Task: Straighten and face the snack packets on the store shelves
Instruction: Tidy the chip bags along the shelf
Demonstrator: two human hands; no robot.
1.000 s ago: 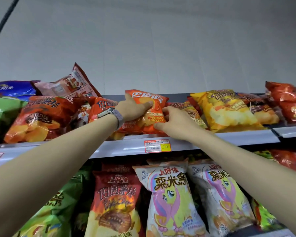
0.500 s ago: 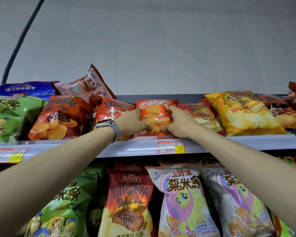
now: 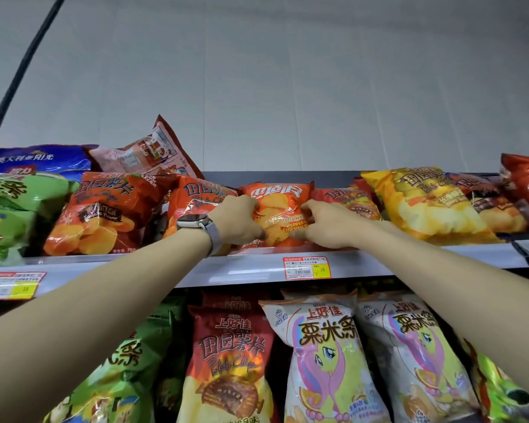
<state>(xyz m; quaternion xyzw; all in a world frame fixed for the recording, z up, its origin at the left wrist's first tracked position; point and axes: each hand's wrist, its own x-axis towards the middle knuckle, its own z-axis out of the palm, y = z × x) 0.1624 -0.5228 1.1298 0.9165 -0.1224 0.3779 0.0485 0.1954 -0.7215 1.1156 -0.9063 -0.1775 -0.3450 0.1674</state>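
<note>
Orange packet point(image 3: 280, 203): middle of the top shelf point(image 3: 74, 270), face forward, just behind the front lip; both lower corners covered by the hands; small print unreadable
Left hand point(image 3: 237, 221): fingers curled round the packet's left edge; fingertips hidden behind the knuckles; grey-strapped watch point(image 3: 196, 224) on the wrist
Right hand point(image 3: 327, 224): thumb and forefinger pinch the packet's right edge; the other fingers tucked under, out of sight
Neighbours: red packet point(image 3: 196, 196) on the left, partly behind the left hand; brown-red packet point(image 3: 348, 199) on the right, lower half covered by the right hand; yellow packet point(image 3: 425, 203) beyond it, leaning
Far left: green packet point(image 3: 9, 209) cut off by the frame edge; blue packet point(image 3: 40, 158) behind it, mostly hidden; pale packet point(image 3: 153, 151) tilted, back side showing
Price tag point(image 3: 307, 268): on the shelf lip below the hands; most print too small to read
Lower shelf: pony packets point(image 3: 327, 361) and a dark red packet point(image 3: 229, 361), bottoms cut off; the rightmost partly behind the forearm
</note>
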